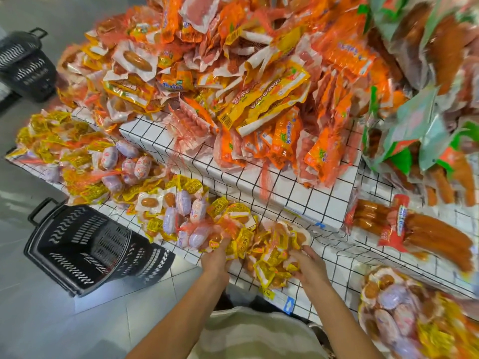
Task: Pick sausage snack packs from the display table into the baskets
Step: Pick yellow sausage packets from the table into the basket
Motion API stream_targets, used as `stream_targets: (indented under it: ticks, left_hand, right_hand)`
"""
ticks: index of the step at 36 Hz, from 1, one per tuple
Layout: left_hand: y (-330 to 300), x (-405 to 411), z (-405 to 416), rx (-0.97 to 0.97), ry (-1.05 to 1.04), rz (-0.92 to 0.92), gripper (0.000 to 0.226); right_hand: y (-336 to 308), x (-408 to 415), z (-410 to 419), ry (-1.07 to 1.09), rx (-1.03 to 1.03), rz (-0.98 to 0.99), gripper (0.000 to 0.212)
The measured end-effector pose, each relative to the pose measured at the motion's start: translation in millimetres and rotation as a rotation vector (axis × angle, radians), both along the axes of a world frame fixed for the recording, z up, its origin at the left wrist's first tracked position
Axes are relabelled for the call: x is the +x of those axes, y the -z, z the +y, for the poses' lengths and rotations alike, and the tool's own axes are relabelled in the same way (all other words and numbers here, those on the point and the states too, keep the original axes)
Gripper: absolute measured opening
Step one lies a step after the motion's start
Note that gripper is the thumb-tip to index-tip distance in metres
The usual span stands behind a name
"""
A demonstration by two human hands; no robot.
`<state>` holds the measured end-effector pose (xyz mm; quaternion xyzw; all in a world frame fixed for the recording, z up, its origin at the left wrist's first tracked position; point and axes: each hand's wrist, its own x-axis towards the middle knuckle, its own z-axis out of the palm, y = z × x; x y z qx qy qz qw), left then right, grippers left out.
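Note:
A net bag of small yellow and orange sausage snack packs [272, 252] lies at the front edge of the white wire-grid display table [293, 195]. My left hand [216, 257] grips its left side, fingers dug in among the packs. My right hand [308, 265] grips its right side from below. Just left of it lies another net bag with purple-white sausages [186, 216]. An empty black basket [85, 247] stands on the floor to the left of my arms. A second black basket [26, 63] stands farther back at the left.
A tall heap of orange and yellow sausage packs [233, 73] covers the raised tier. Green-packed sausages [425, 120] are at the right, long sausages in red wrappers [414, 229] beside them, and another mixed net bag [404, 312] at the lower right. Grey floor tiles lie to the left.

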<state>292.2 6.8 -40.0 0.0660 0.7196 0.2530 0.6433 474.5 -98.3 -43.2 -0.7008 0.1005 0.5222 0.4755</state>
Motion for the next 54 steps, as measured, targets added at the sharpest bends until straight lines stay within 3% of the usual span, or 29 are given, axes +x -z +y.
stream_targets:
  ticks: [9, 16, 21, 28, 34, 37, 40, 45, 51, 54]
  left_hand:
    - [-6, 26, -40, -0.023, 0.128, -0.097, 0.063]
    - [3, 31, -51, -0.113, 0.205, -0.249, 0.049]
    - [3, 29, -47, -0.148, 0.208, -0.306, 0.028]
    - [-7, 30, -42, -0.166, 0.070, -0.398, 0.015]
    - [-14, 27, -36, -0.167, 0.020, -0.450, 0.039]
    - [-12, 27, -33, -0.089, 0.083, -0.367, 0.033]
    - [-11, 26, -31, -0.002, 0.150, -0.313, 0.028]
    - [-12, 31, -28, 0.106, 0.287, -0.252, 0.057]
    - [-7, 58, -28, 0.154, 0.204, -0.013, 0.116]
    - [-2, 60, -28, 0.157, 0.139, 0.012, 0.119]
  right_hand:
    - [-2, 30, -64, 0.268, 0.079, -0.033, 0.050]
    - [7, 36, -75, 0.352, 0.047, -0.003, 0.051]
    - [2, 40, -71, 0.178, 0.105, 0.137, 0.049]
    - [1, 45, -63, 0.020, 0.127, 0.162, 0.065]
    - [-1, 35, -56, -0.082, 0.047, -0.019, 0.058]
    - [6, 28, -54, -0.094, 0.077, -0.118, 0.045]
    - [12, 24, -56, -0.088, 0.102, -0.189, 0.049]
    - [15, 22, -56, -0.045, 0.080, -0.234, 0.058]
    - [12, 24, -46, -0.085, 0.094, -0.262, 0.068]
    - [13, 24, -40, -0.103, 0.074, -0.218, 0.080]
